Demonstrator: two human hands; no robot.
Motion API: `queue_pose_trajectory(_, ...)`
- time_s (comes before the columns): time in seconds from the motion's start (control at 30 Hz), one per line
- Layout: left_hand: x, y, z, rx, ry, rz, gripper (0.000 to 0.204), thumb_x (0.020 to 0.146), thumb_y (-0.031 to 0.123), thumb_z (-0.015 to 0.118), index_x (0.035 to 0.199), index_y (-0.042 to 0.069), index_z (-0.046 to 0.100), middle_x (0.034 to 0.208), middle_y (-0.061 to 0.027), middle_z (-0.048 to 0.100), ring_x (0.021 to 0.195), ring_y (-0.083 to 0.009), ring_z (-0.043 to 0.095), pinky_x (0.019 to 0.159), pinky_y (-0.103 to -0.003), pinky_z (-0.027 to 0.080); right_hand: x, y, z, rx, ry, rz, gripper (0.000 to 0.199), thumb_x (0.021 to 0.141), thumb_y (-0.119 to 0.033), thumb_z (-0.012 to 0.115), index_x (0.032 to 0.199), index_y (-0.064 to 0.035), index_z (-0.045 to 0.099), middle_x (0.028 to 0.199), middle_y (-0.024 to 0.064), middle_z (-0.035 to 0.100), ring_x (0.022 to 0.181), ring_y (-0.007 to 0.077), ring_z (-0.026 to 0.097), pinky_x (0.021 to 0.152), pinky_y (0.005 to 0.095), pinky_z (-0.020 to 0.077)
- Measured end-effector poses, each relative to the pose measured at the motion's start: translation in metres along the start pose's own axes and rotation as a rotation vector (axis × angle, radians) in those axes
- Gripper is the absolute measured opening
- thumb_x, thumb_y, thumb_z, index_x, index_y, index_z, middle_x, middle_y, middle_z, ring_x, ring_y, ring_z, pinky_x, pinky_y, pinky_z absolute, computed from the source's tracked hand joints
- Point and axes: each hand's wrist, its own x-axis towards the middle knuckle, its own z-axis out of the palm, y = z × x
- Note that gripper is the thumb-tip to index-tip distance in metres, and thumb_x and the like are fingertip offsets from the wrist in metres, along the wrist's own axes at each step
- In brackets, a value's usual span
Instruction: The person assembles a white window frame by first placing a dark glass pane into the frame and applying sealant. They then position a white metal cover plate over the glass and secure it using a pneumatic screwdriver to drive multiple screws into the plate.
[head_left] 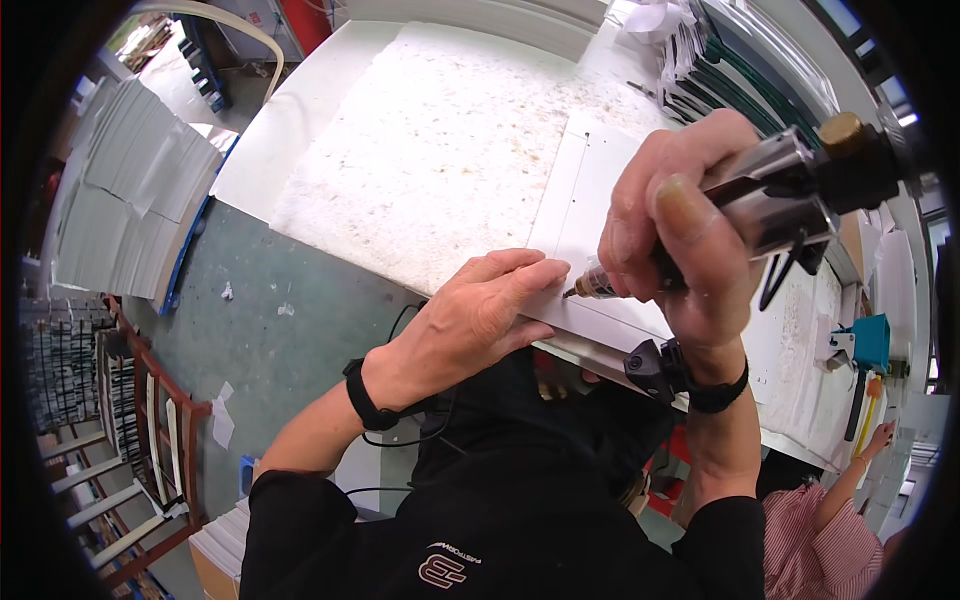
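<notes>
Nearest the camera, the person's black sleeves come up from the lower edge, each wrist wearing a black band. The left hand (470,325) lies palm down and nearly flat, fingers together, pressing the near edge of a white panel (590,215) against the workbench (300,130); it grips nothing and only pins the sheet. Just right of it, the right hand (680,235) is closed tightly around a handheld rotary tool (775,190), thumb laid along the barrel and fingers wrapped near the nose. The tool looks rigid and moderately heavy, with smooth metal at the back, so a hold close to the tip probably gives the best control. Its long axis slants from the brass fitting at the far right down to the small bit (572,292) at the near left, which points toward the left fingertips and meets the panel near its near edge. The panel looks thin, stiff and light, likely to slide unless held down. Farther off, the bench's speckled white surface stretches away, with stacked white sheets (130,190) at far left and another person's striped sleeve (815,545) at the near right.
</notes>
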Motion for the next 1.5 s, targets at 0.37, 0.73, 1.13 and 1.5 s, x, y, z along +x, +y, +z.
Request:
queue_pose_trajectory(0.37, 0.005, 0.003, -0.004, 0.089, -0.042, 0.021, 0.055, 0.081, 0.014, 0.083, 0.129, 0.008, 0.058, 0.122, -0.0126, 0.067, 0.118, -0.0325, 0.061, 0.103, -0.041, 0.046, -0.001, -0.011, 0.012, 0.073, 0.119, 0.157, 0.015, 0.091, -0.014, 0.073, 0.087, -0.0021, 0.065, 0.069, 0.0023, 0.063, 0.06, 0.0073, 0.057, 0.054, 0.0236, 0.0455)
queue_pose_trajectory(0.73, 0.101, 0.048, 0.009, 0.233, -0.342, 0.175, 0.03, 0.088, 0.016, 0.077, 0.116, 0.01, 0.066, 0.099, -0.0089, 0.073, 0.094, -0.0283, 0.066, 0.085, -0.039, 0.053, -0.049, -0.073, -0.114, -0.203, 0.492, -0.16, 0.022, 0.105, -0.029, 0.054, 0.101, -0.0071, 0.054, 0.088, 0.004, 0.055, 0.049, 0.0055, 0.044, 0.047, 0.0231, 0.037)
queue_pose_trajectory(1.13, 0.199, 0.036, 0.128, 0.214, -0.5, 0.381, 0.015, 0.096, 0.012, 0.065, 0.109, 0.006, 0.066, 0.094, -0.0109, 0.067, 0.095, -0.0306, 0.064, 0.081, -0.042, 0.053, -0.119, -0.076, -0.165, -0.149, 0.777, -0.2, 0.021, 0.105, -0.026, 0.052, 0.105, -0.0054, 0.052, 0.085, 0.006, 0.054, 0.046, 0.0061, 0.038, 0.043, 0.0238, 0.0374)
queue_pose_trajectory(1.5, 0.182, 0.05, 0.1, 0.032, -0.488, 0.125, 0.012, 0.092, 0.006, 0.066, 0.096, -0.001, 0.057, 0.091, -0.0155, 0.066, 0.08, -0.0282, 0.066, 0.074, -0.037, 0.054, -0.112, -0.074, -0.158, 0.004, 0.73, -0.274, 0.024, 0.107, -0.03, 0.049, 0.107, -0.0055, 0.052, 0.084, 0.0058, 0.056, 0.046, 0.0067, 0.042, 0.043, 0.0236, 0.0398)
